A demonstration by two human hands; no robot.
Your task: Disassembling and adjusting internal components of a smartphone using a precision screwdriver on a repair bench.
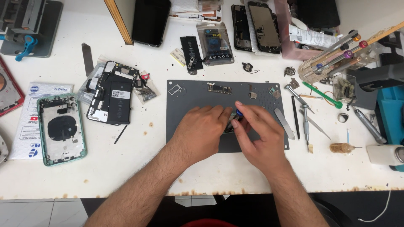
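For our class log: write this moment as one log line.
left hand: steadies small part | right hand: holds blue-tipped tool | on: grey mat

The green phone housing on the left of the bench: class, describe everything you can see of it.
The green phone housing lies flat, open side up, on the white table, its long axis nearly upright in the view and tilted slightly. Its rim is pale green; the inside looks silvery grey, with a dark round coil at the middle and small dark parts near the top. No screen is fitted. It partly overlies a white printed packet. Neither hand touches it.
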